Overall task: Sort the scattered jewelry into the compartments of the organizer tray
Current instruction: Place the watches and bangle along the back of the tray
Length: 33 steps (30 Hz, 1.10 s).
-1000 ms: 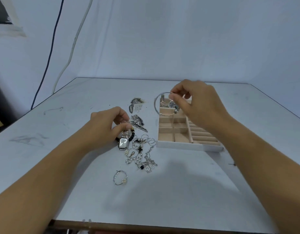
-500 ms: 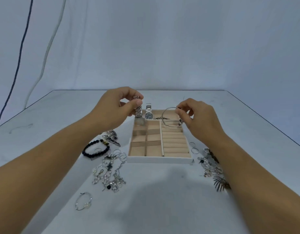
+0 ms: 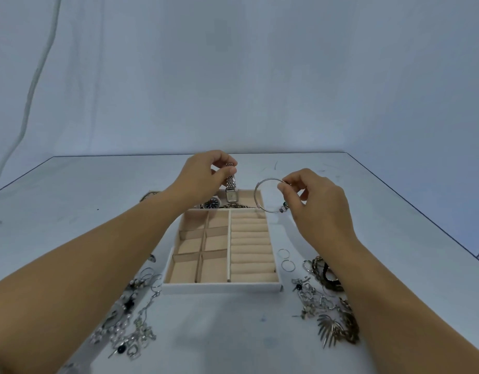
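A white organizer tray (image 3: 222,288) with beige compartments lies mid-table. My left hand (image 3: 203,179) pinches the band of a silver square-faced watch (image 3: 231,189), which hangs over the tray's far compartment. A round dark-faced watch (image 3: 212,204) lies in that far compartment. My right hand (image 3: 311,201) pinches a thin silver bangle (image 3: 261,195) held upright above the tray's far right corner. Tangled silver jewelry (image 3: 130,322) lies left of the tray. More pieces (image 3: 322,300) lie to its right.
Two thin rings (image 3: 285,259) lie just right of the tray. A leaf-shaped brooch (image 3: 330,330) sits at the near right. The table's far edge and right edge are in view, and a white backdrop hangs behind.
The view has shifted, with the tray now central. My left hand has carried the square watch further over the far compartment. My right hand still holds the bangle over the tray's far right.
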{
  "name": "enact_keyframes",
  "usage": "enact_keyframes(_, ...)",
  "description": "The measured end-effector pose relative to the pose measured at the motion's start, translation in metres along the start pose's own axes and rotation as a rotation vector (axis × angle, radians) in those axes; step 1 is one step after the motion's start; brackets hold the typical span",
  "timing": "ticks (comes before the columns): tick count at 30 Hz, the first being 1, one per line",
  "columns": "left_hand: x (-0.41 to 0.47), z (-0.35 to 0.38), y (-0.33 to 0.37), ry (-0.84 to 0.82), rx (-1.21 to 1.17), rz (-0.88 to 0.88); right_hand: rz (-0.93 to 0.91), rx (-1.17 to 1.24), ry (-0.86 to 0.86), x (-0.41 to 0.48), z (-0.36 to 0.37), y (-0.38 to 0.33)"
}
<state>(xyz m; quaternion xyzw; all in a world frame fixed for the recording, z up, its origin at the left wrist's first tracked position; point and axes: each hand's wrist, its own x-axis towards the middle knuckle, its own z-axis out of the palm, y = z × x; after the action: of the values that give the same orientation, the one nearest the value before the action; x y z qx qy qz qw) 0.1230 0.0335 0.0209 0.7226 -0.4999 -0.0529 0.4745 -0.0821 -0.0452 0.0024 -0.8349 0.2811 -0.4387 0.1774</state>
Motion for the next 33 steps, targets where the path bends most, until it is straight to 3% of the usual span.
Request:
enact_keyframes(8,0.012,0.005,-0.022,-0.048,0.201,-0.046,0.015,0.01,0.009,0.001,-0.001,-0.001)
enact_keyframes(17,0.018,0.009,-0.026,-0.143,0.262,-0.053,0.029,0.004,-0.002,0.0,0.0,-0.003)
enact_keyframes(33,0.021,0.014,-0.028,-0.051,0.643,0.189,0.044,0.01,-0.015,0.0,0.0,-0.003)
